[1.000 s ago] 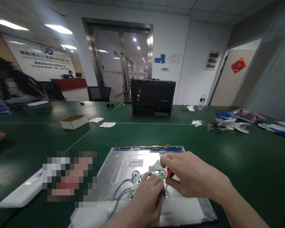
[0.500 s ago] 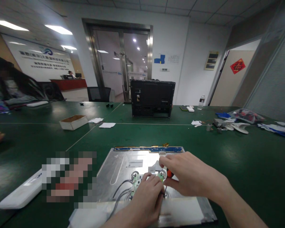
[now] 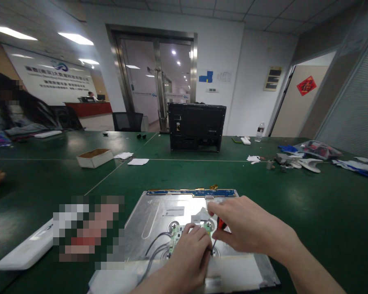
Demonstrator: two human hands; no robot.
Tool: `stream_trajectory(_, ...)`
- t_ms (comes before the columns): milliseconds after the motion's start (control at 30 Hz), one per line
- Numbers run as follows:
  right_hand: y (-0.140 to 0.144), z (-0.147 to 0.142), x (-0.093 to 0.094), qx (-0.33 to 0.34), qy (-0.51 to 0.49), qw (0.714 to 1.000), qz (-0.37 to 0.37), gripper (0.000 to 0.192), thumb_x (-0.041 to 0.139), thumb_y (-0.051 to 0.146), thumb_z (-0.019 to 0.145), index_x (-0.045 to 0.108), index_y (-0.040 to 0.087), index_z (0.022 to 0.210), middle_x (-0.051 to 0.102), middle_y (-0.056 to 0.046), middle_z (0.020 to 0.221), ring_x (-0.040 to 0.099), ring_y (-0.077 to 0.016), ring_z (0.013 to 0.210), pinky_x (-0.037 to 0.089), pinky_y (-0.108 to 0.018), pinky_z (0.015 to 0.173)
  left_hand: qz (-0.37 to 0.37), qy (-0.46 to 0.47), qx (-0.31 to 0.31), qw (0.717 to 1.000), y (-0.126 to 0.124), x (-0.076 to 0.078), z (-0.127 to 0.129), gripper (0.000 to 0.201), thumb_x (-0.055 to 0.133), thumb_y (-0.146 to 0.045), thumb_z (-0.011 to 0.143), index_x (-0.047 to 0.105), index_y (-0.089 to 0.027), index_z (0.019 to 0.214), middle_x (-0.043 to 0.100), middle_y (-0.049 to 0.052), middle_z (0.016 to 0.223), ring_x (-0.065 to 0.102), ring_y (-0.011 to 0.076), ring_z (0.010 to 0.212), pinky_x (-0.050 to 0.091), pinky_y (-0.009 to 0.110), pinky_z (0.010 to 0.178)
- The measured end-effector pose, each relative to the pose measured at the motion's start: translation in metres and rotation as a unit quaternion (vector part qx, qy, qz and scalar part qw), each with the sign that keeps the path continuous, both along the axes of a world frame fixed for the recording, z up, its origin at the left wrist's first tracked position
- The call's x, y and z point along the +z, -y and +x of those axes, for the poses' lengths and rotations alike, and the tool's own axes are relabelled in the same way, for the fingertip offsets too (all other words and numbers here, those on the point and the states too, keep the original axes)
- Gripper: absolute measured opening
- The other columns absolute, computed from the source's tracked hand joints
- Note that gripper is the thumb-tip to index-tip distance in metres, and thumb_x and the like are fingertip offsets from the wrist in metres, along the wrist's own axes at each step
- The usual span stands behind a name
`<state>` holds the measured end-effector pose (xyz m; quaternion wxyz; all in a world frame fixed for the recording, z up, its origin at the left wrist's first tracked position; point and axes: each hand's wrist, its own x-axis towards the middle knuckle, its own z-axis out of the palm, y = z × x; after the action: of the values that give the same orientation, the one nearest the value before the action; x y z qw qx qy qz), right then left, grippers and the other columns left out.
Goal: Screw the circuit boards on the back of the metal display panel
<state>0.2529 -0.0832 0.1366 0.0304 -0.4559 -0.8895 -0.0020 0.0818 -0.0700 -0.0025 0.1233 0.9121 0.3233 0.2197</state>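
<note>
Two hands over metal panel [image 3: 159,212]: right hand [image 3: 248,228] pinches screwdriver [image 3: 218,228] upright, left hand [image 3: 188,257] fingers curled, pressing green board [image 3: 175,234].

Bright ceiling light, wide-angle edge distortion

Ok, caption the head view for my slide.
Right hand turns a screwdriver beside the left hand on a metal panel.

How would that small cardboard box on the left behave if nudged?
The cardboard box looks open-topped, low and thin-walled, so probably light and likely to slide on the green table rather than tip. Its walls would likely flex if squeezed. Contents cannot be seen, so weight is uncertain.
</note>
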Motion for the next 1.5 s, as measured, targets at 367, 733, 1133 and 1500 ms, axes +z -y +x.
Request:
stream_trajectory(367,-0.003,-0.002,0.000,-0.016,0.012,1.000,0.003,0.020,0.056,0.026,0.082,0.054,0.021,0.102,0.068,-0.003,0.082,0.063,-0.0211,0.071,0.030,-0.028,0.053,-0.004,0.002,0.007,1.000,0.002,0.003,0.001,0.012,0.047,-0.009,0.076,0.052,-0.019,0.077,0.060,0.004,0.087,0.053,0.0209,0.084,0.035,0.041,0.089)
stream_trajectory(733,-0.001,0.001,0.001,0.054,0.000,0.999,0.005,0.020,0.053,0.018,0.079,0.051,0.019,0.099,0.066,-0.005,0.088,0.059,-0.0182,0.071,0.031,-0.028,0.053,-0.005,0.001,-0.003,1.000,0.000,0.001,0.000,0.012,0.047,-0.009,0.077,0.052,-0.019,0.079,0.060,0.004,0.087,0.053,0.0208,0.084,0.034,0.041,0.088)
stream_trajectory(1133,0.006,0.004,0.001,0.033,-0.012,0.999,-0.009,0.021,0.057,0.024,0.079,0.050,0.020,0.099,0.062,-0.005,0.094,0.059,-0.0193,0.074,0.033,-0.029,0.055,-0.013,-0.002,-0.001,1.000,0.000,-0.003,0.000,0.009,0.049,-0.013,0.079,0.054,-0.020,0.084,0.060,0.004,0.090,0.053,0.0216,0.088,0.032,0.043,0.091)
stream_trajectory(1500,-0.003,0.002,-0.003,0.000,-0.006,1.000,-0.003,0.019,0.056,0.023,0.083,0.052,0.021,0.101,0.066,-0.004,0.089,0.063,-0.0216,0.076,0.034,-0.028,0.055,-0.011,0.000,-0.005,1.000,0.000,0.000,0.000,0.009,0.049,-0.012,0.078,0.053,-0.019,0.080,0.060,0.004,0.089,0.053,0.0213,0.086,0.033,0.042,0.089)
